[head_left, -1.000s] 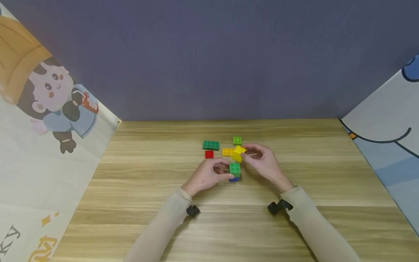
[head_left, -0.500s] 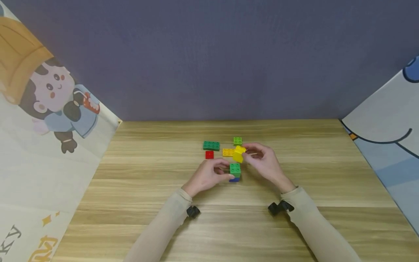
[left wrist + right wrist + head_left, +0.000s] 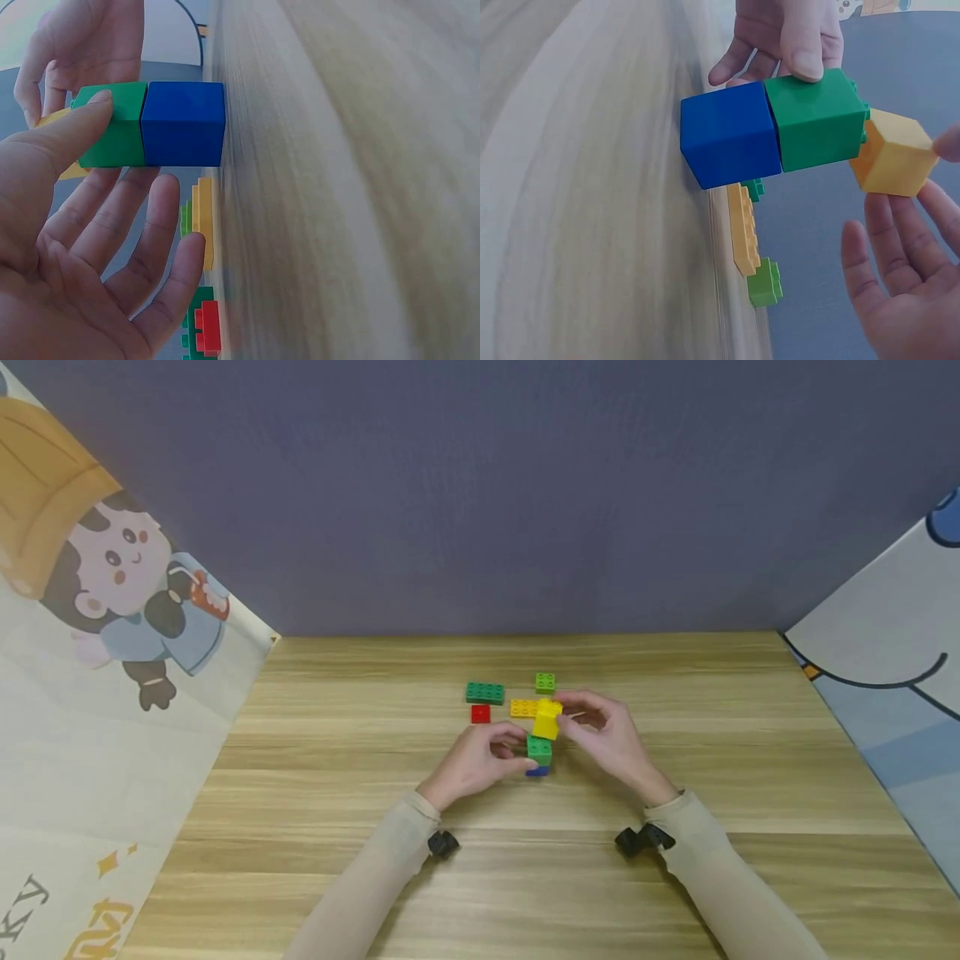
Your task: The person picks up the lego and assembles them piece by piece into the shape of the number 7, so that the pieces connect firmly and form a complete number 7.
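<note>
A green building block (image 3: 538, 752) is stacked on a blue building block (image 3: 184, 124), which stands on the wooden table. My left hand (image 3: 476, 760) pinches the green block between thumb and fingers from the left side. A yellow building block (image 3: 547, 720) is pinched by the thumb and fingertips of my right hand (image 3: 606, 735). In the right wrist view that yellow block (image 3: 894, 154) is tilted, right at the studs on top of the green block (image 3: 817, 120).
Behind the hands lie a dark green block (image 3: 484, 693), a red block (image 3: 480, 714), an orange-yellow flat block (image 3: 522, 708) and a lime green block (image 3: 545, 683). A dark wall panel (image 3: 525, 527) rises at the table's (image 3: 360, 693) far edge.
My right hand has tipped the yellow block and brought it slightly down and nearer, over the green block's back edge. My left hand stays on the stack.
</note>
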The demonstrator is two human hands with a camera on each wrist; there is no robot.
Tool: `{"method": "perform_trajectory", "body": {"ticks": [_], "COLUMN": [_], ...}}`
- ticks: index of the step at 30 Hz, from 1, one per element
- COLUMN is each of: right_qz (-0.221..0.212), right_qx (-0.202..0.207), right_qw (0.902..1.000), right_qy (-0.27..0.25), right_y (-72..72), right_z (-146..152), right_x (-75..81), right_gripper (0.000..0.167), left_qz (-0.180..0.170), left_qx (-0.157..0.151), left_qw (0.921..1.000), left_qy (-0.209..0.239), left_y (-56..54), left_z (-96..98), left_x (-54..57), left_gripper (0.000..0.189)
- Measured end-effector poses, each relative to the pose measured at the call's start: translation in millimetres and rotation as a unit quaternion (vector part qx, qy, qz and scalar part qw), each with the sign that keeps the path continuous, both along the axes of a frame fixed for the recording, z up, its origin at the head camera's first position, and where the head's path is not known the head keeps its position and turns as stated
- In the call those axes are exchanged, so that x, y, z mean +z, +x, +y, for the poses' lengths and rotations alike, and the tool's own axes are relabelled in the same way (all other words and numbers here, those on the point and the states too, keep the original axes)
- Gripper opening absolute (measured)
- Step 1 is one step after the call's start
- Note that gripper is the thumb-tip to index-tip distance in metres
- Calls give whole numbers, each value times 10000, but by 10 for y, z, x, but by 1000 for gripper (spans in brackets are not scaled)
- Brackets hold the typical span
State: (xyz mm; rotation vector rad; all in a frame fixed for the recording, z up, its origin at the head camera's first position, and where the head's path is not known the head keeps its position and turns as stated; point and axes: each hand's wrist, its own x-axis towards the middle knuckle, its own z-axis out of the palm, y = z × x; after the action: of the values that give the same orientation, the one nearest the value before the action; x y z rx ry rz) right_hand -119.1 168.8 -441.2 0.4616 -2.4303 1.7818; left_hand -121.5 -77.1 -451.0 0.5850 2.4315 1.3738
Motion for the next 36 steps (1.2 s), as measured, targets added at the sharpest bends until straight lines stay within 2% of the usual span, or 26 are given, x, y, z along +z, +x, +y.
{"method": "perform_trajectory", "body": {"ticks": [13,23,36], "right_qz": [113,220,228], "right_qx": [279,578,575], "right_qw": [9995,9978,9980], "right_qy": [-105,-248,-160], "right_y": [102,129,140], "right_z": [-5,-54,-131], "right_x": [-46,-53,-49], "right_gripper": [30,32,35], "left_qz": [-31,-28,65], "left_qx": [-23,-26,-63], "left_qw": [10000,9999,9999], "left_qy": [-35,106,135], "left_y": [20,7,8], "left_z": [13,1,-8], "left_x": [-14,-24,4], "left_gripper": [42,38,37]}}
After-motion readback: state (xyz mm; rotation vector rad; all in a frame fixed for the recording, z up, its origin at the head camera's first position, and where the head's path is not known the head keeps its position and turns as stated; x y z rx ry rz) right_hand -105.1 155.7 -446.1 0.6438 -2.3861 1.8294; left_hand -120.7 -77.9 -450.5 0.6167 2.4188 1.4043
